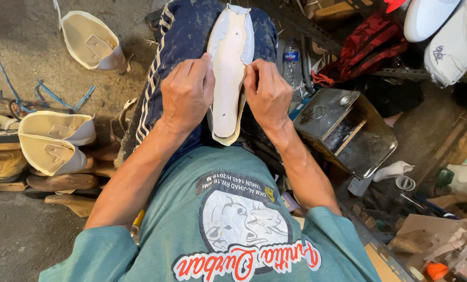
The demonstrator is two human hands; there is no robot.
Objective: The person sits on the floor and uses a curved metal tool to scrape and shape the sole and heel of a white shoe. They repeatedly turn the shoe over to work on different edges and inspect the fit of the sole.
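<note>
Person sits w/ a shoe on its last [228, 78] lying sole-up across the lap, toe end pointing away, heel end near the belly. Both hands are on it: left hand [187, 94] pinches the upper's edge on the left side of the shoe, fingers curled tight; right hand [267, 94] does the same on the right side, thumb and fingertips pressing the white material over the pale insole. Looks like the lasting step, i.e. pulling the upper's margin over the bottom and pressing it down. By my guess the waist is in hand now; working on along the edge would call for an even pull on both sides so no wrinkle forms.

No bench here: work rests on the thighs, dark blue trousers [176, 47] w/ white stripes. Left of the shoe, on the grey concrete floor [30, 52], lie several more cream uppers [53, 141]. Right of the shoe stands a cut-open metal can [348, 130], and just beside the shoe a plastic bottle [291, 60]. Further right, a red cloth [369, 44] and cluttered scraps.
</note>
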